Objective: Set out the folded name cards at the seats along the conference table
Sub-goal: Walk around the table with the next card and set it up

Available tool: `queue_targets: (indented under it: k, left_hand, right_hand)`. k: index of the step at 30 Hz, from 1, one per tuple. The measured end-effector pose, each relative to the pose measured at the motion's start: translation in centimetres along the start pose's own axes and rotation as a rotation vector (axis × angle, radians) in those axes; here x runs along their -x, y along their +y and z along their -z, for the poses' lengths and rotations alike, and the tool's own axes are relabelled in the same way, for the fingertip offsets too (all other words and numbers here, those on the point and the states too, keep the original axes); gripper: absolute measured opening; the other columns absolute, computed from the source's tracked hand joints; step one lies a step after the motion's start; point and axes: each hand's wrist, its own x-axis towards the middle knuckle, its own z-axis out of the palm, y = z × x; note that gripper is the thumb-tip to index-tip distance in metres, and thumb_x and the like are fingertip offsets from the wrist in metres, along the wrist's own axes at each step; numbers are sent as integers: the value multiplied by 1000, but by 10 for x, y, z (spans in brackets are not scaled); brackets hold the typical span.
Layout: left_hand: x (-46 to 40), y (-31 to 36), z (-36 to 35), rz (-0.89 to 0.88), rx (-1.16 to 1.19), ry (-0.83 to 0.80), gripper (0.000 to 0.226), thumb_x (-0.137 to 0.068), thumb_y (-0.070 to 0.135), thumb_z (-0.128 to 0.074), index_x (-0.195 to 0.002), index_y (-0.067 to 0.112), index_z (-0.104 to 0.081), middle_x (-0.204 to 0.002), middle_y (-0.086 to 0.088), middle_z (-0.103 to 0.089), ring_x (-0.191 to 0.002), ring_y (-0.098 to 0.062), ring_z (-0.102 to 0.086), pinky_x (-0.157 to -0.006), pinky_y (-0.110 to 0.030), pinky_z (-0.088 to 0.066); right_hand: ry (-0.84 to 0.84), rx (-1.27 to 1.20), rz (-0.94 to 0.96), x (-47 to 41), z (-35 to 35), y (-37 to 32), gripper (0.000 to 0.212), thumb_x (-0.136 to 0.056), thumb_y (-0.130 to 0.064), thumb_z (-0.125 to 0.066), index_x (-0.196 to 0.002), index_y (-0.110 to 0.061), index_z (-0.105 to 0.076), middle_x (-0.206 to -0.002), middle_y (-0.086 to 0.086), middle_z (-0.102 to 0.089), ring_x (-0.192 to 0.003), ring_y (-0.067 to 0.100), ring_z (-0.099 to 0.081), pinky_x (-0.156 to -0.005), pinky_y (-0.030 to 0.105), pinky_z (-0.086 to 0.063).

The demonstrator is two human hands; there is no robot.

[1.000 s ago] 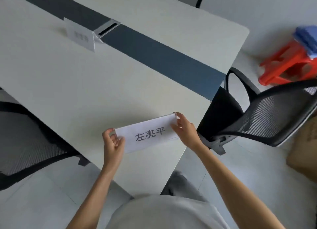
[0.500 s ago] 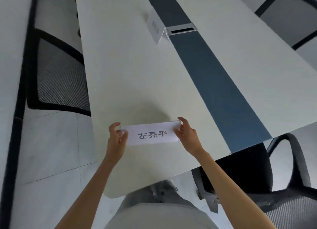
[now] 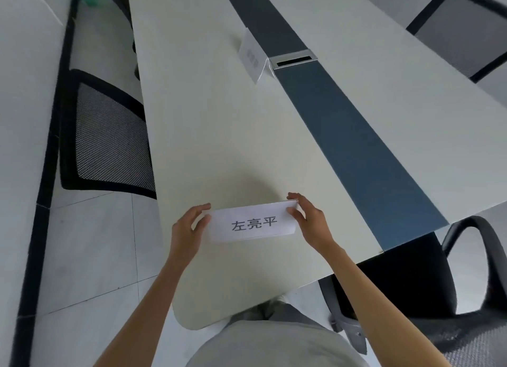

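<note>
A white folded name card point(image 3: 252, 224) with three dark printed characters is held over the near end of the pale conference table point(image 3: 219, 136). My left hand point(image 3: 188, 230) pinches its left end and my right hand point(image 3: 310, 221) pinches its right end. Whether its lower edge touches the tabletop cannot be told. A second folded name card point(image 3: 251, 57) stands upright farther along the table, beside the dark centre strip.
A dark blue strip point(image 3: 343, 130) runs down the table's middle, with a metal cable slot point(image 3: 293, 59) in it. Black mesh chairs stand at the left point(image 3: 107, 138), near right point(image 3: 439, 289) and far right point(image 3: 466, 34). Grey tiled floor lies on the left.
The view has swung left so the table now runs away lengthwise. The card, still held at both ends, has levelled out and sits near the table's end.
</note>
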Motion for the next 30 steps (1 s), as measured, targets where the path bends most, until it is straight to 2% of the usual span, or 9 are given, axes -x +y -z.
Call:
queue_targets:
  k: [4,6,8,11,16,20,23,26,30]
  left_hand:
    - [-6,7,7,-59,8,0,22,-87,16,-55,-107,21,-63,-110,14,-63,-106,-3,-56,-91,-10,-40]
    - [-12,16,8,-95,27,4,22,-86,18,-56,-105,26,-64,-102,30,-63,-101,6,-57,-86,-2,-39]
    - [-21,33,5,-139,54,8,21,-86,20,-57,-104,29,-63,-98,35,-63,-100,9,-57,-87,-3,-41]
    - [-40,67,-11,-192,120,5,21,-84,26,-56,-102,22,-65,-103,10,-68,-101,-2,-61,-90,-17,-46]
    - [-88,124,-61,-248,186,-44,25,-81,26,-56,-99,12,-66,-99,-3,-70,-95,-11,-65,-86,-22,-48]
    - [-131,151,-120,-201,135,-68,19,-82,15,-61,-99,9,-66,-99,-3,-68,-90,-10,-63,-76,-5,-43]
    - [-156,156,-168,-155,62,-110,20,-83,14,-59,-101,6,-65,-102,-7,-69,-91,-15,-62,-70,0,-38]
    - [-171,154,-205,-93,9,-156,22,-84,15,-58,-103,5,-64,-107,-12,-69,-99,-22,-63,-71,-5,-40]
    - [-180,151,-232,-8,-22,-161,24,-85,18,-57,-106,7,-63,-111,-11,-68,-104,-25,-62,-79,-21,-42]
  right_hand:
    - [42,-49,-8,3,8,-7,26,-93,-18,-45,-118,-20,-52,-111,-8,-57,-103,23,-54,-74,-4,-33]
    - [83,-39,30,2,20,-14,26,-93,-21,-45,-118,-22,-52,-109,-2,-61,-97,26,-54,-79,7,-39]
    - [145,-35,72,-2,36,-23,25,-92,-23,-46,-116,-23,-52,-105,0,-64,-94,24,-55,-84,23,-42]
    - [247,-96,130,-16,68,-30,19,-91,-22,-50,-110,-23,-55,-91,-28,-59,-88,-3,-54,-81,14,-42]
    - [330,-154,131,-66,133,-24,25,-89,-29,-48,-112,-25,-54,-103,-8,-61,-89,-10,-53,-76,4,-39]
    - [345,-114,90,-118,176,11,27,-87,-32,-45,-112,-28,-53,-106,-7,-60,-98,15,-53,-83,25,-41]
    - [341,-102,30,-152,199,45,30,-86,-30,-44,-114,-25,-53,-106,-3,-57,-96,20,-51,-81,28,-40]
    - [301,-139,-52,-177,212,76,24,-91,-19,-47,-114,-23,-53,-102,2,-57,-93,22,-51,-74,23,-41]
    - [242,-154,-144,-199,218,102,27,-91,-17,-46,-116,-24,-53,-104,-4,-55,-97,18,-50,-84,26,-37]
